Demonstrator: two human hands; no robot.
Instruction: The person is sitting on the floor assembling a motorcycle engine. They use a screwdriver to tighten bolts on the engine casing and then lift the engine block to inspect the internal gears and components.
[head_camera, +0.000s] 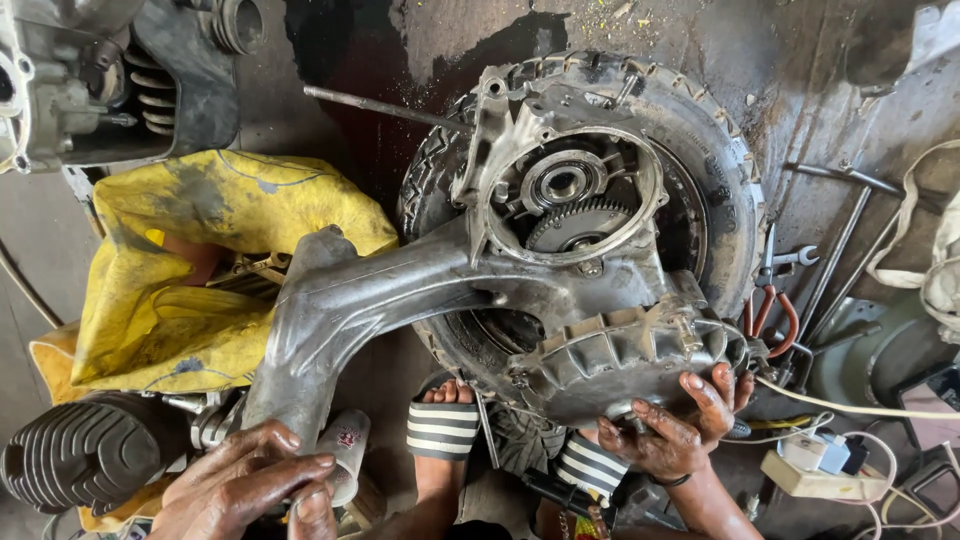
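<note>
1. The landmark is the scooter engine casing (470, 290), a grey aluminium swingarm-style housing lying across the rear tyre (700, 130) on the oily workshop floor (800, 60).
2. Its long axis runs from the arm end at lower left of the casing to the finned cover (620, 355) at its lower right end; the open round gear housing (570, 195), with a bearing and a toothed gear showing, sits at the far side of that axis.
3. The right hand (675, 425) is at the casing's lower right end, fingers curled up and gripping the underside edge of the finned cover. It is the hand in firm contact with the casing.
4. The left hand (250, 480) is just below the casing's lower left arm end, fingers wrapped around a small white canister (345, 450); whether it also touches the casing I cannot tell.
5. So the casing lies ahead of both hands, spanning between them, 1 hand at each end.
6. Between the hands, near the casing's lower edge, are the person's 2 feet in striped sandals (445, 430).
7. Left of the casing lies a yellow cloth (170, 290); right of it, red-handled pliers (772, 305) and a spanner (800, 257).
</note>
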